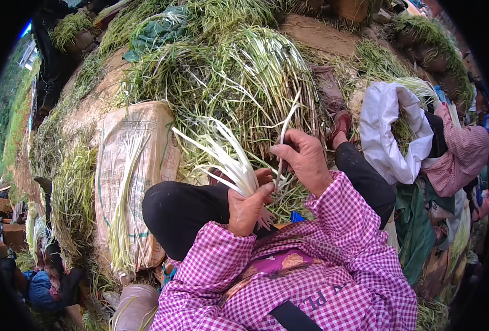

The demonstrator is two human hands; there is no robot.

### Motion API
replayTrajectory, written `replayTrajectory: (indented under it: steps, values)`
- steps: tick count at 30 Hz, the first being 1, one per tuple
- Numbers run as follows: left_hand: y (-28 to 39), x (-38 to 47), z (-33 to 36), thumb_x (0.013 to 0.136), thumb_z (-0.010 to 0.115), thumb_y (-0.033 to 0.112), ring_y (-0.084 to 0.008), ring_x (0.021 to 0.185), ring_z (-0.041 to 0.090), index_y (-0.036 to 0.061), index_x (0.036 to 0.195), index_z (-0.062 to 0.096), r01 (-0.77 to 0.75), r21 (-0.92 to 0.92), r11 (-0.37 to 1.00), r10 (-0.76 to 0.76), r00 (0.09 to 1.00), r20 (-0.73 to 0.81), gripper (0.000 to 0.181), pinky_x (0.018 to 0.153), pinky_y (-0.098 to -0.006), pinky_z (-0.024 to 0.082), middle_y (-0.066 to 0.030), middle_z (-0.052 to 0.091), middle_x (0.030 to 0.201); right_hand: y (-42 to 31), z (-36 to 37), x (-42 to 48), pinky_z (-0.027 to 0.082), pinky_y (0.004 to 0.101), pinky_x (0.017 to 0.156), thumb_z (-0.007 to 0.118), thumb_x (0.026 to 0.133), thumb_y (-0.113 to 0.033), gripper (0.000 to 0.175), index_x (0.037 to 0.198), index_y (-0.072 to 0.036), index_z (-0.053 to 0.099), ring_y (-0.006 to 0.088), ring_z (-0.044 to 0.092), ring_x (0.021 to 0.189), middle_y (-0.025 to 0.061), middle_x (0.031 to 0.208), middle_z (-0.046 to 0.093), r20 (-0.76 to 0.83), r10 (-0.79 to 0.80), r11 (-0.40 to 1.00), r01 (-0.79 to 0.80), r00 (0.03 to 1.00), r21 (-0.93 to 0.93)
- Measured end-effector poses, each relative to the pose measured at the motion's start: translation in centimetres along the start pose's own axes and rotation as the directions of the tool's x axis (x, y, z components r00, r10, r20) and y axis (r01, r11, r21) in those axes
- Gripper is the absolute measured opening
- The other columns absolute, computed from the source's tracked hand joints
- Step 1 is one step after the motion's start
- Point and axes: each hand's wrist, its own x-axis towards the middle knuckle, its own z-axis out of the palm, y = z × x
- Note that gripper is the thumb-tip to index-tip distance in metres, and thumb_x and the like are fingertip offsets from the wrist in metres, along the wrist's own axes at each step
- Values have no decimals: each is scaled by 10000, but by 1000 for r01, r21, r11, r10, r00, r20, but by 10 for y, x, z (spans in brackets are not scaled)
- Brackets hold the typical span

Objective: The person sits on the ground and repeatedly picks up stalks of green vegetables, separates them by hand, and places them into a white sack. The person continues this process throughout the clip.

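Note:
My left hand (246, 207) is closed around a bunch of pale stalks (232, 161), their white ends fanning out up and to the left. Just to the right, my right hand (304, 159) pinches one thin pale stalk (285, 128) between thumb and fingers; its lower end reaches down beside the left hand. Beyond both hands lies a large heap of green-and-white stalks (265, 62) with brownish, untrimmed leaves. A bundle of long cleaned stalks (126, 198) rests on a printed woven sack (157, 136) left of my knee.
An open white sack (381, 124) stands at the right, beside a person in a checked pink sleeve (459, 153). Green cloth (414, 236) lies below it. A wrapped roll (135, 306) is at the lower left. Leaf waste (71, 202) covers ground around the printed sack.

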Motion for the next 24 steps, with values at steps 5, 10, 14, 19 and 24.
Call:
replayTrajectory:
  steps: [5,10,14,19,24]
  values:
    - [8,-7,-2,848,627,49,-189,736,649,-46,1031,596,43,-139,989,-43,999,2,208,542,-283,540,-114,648,852,4,23,14,459,263,639,605,885,-303,340,961,29,596,99,549,701,58,742,581,250,-243,964,261,937,-41]
    - [35,-6,-18,930,533,209,-254,667,607,0,1032,536,-22,-367,930,20,1000,-9,233,494,-307,503,-108,581,716,47,28,-7,442,242,635,437,885,-606,687,1116,24,579,100,541,712,52,825,595,701,82,910,-340,709,237]
    - [63,-12,-35,926,539,257,-270,642,589,-14,1053,525,-113,-473,874,99,994,-54,299,451,-320,464,-88,529,623,83,-1,-34,363,198,418,554,917,-277,287,938,-11,662,60,469,447,2,573,557,671,194,811,-502,716,301]
    - [87,-13,-47,957,478,278,-253,643,579,-2,1077,520,-188,-443,877,165,982,-91,307,426,-308,447,-67,522,617,143,-61,-24,355,240,405,622,838,-147,138,796,-23,668,91,451,426,34,547,560,288,440,887,-462,851,11]
    - [91,-8,-46,959,476,277,-240,654,585,2,1090,510,-219,-427,877,191,976,-108,307,421,-292,443,-65,531,635,194,-78,-26,474,401,640,602,809,-235,224,870,-38,689,277,585,639,120,687,628,-104,330,584,-290,938,-759]
